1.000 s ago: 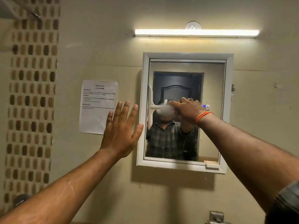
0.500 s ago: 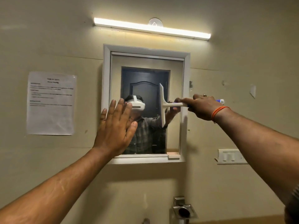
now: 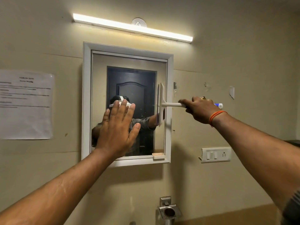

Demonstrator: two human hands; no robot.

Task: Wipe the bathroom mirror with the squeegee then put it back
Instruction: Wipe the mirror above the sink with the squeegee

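A white-framed mirror (image 3: 87,101) hangs on the beige wall. My right hand (image 3: 200,110) grips the handle of a white squeegee (image 3: 162,104), whose blade stands upright against the glass near the mirror's right edge. A blue end of the handle pokes out behind my fist. My left hand (image 3: 117,127) is spread flat with its fingers apart in front of the lower left part of the glass, holding nothing. The mirror reflects a person and a dark door.
A lit tube light (image 3: 132,27) runs above the mirror. A printed paper sheet (image 3: 26,104) is stuck to the wall at left. A switch plate (image 3: 215,154) sits at right. A steel holder (image 3: 169,211) projects below the mirror.
The squeegee has swept rightward across the glass, from the left side to the right edge. My left hand has shifted from the wall beside the frame onto the mirror's area.
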